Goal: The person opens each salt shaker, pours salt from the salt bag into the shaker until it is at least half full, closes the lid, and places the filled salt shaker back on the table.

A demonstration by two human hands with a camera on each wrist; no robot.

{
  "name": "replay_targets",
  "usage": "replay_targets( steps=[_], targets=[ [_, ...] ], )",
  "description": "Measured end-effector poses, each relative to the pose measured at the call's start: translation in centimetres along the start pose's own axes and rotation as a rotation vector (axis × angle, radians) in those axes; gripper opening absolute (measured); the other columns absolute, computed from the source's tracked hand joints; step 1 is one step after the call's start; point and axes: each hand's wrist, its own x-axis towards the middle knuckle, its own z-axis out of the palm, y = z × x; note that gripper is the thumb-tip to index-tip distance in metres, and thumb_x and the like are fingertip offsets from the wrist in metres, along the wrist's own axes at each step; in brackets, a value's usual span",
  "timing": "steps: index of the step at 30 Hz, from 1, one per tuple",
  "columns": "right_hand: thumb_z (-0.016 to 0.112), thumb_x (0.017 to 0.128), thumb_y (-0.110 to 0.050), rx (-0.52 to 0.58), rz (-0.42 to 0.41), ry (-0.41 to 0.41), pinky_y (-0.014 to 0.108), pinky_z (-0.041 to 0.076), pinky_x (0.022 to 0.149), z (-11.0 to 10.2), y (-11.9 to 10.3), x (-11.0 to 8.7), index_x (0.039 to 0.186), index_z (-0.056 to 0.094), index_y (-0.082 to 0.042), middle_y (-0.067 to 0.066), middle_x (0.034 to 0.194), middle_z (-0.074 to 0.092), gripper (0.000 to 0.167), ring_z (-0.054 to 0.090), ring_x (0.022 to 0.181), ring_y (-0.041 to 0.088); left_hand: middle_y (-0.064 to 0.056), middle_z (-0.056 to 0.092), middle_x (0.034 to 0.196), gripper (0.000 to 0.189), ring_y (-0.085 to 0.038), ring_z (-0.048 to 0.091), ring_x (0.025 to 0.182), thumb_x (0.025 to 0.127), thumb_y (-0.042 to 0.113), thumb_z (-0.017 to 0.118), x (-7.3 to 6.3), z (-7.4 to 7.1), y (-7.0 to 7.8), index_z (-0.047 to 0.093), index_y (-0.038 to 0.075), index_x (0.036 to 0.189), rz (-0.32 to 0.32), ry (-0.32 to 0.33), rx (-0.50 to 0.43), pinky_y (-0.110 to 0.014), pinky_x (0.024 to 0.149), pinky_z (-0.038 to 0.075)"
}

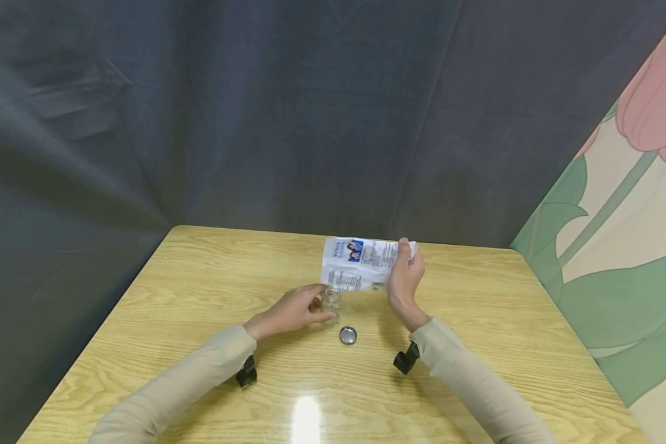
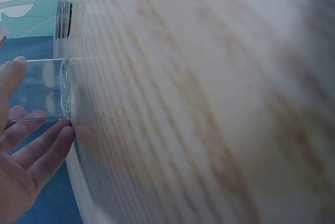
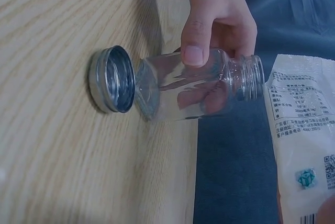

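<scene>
My left hand (image 1: pixel 295 311) holds a small clear glass jar (image 3: pixel 183 85) upright on the table, thumb on the near side and fingers round the back. The jar's threaded mouth is uncovered, and no contents show through the glass. In my right hand (image 1: pixel 406 274) is a white printed packet (image 1: pixel 361 264), gripped at its right end and tipped over so its left end lies close to the jar's mouth. A silver metal lid (image 1: pixel 348 335) rests on the table just in front of the jar, its hollow side up.
The wooden table (image 1: pixel 200 277) runs back to a dark grey curtain (image 1: pixel 311 123). A wall with a painted flower pattern (image 1: pixel 616 259) stands along the right side. Each wrist wears a black camera mount.
</scene>
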Motion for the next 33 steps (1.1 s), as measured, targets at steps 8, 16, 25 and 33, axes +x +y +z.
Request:
replay_targets(
  steps=[8,16,25,33],
  targets=[
    [0.046,0.105,-0.029,-0.007,-0.050,-0.016,0.019,0.040,0.047,-0.15,-0.20,0.05,0.080,0.054,-0.016,-0.002,0.066,0.055,0.030,0.053,0.055,0.007,-0.003,0.066,0.117,0.049,-0.015,0.068,0.096,0.092,0.034,0.072,0.05,-0.09,0.31,0.057,0.008,0.130,0.004,-0.003,-0.001,-0.022,0.081,0.055],
    [0.046,0.104,-0.029,-0.016,-0.073,-0.019,0.019,0.040,0.047,-0.25,-0.19,0.12,0.078,0.054,-0.016,-0.002,0.065,0.055,0.031,0.053,0.054,0.007,-0.006,0.066,0.116,0.049,-0.018,0.069,0.096,0.092,0.034,0.072,0.00,-0.14,0.64,0.057,0.005,0.129,0.014,0.003,-0.005,-0.027,0.081,0.057],
    [0.045,0.106,-0.030,-0.003,-0.033,-0.046,0.019,0.043,0.047,-0.43,-0.42,0.21,0.083,0.055,-0.017,-0.004,0.068,0.059,0.028,0.057,0.056,0.008,-0.005,0.066,0.117,0.048,-0.018,0.069,0.097,0.093,0.033,0.072,0.07,-0.09,0.71,0.057,0.006,0.130,0.014,0.002,-0.001,-0.026,0.082,0.056],
    [0.046,0.105,-0.029,0.006,-0.024,-0.046,0.019,0.043,0.046,-0.43,-0.52,0.24,0.081,0.055,-0.017,-0.004,0.067,0.058,0.029,0.056,0.055,0.008,-0.004,0.066,0.115,0.048,-0.016,0.068,0.096,0.092,0.034,0.072,0.10,-0.05,0.80,0.058,0.007,0.129,0.007,0.001,0.010,-0.026,0.082,0.056]
  ],
)
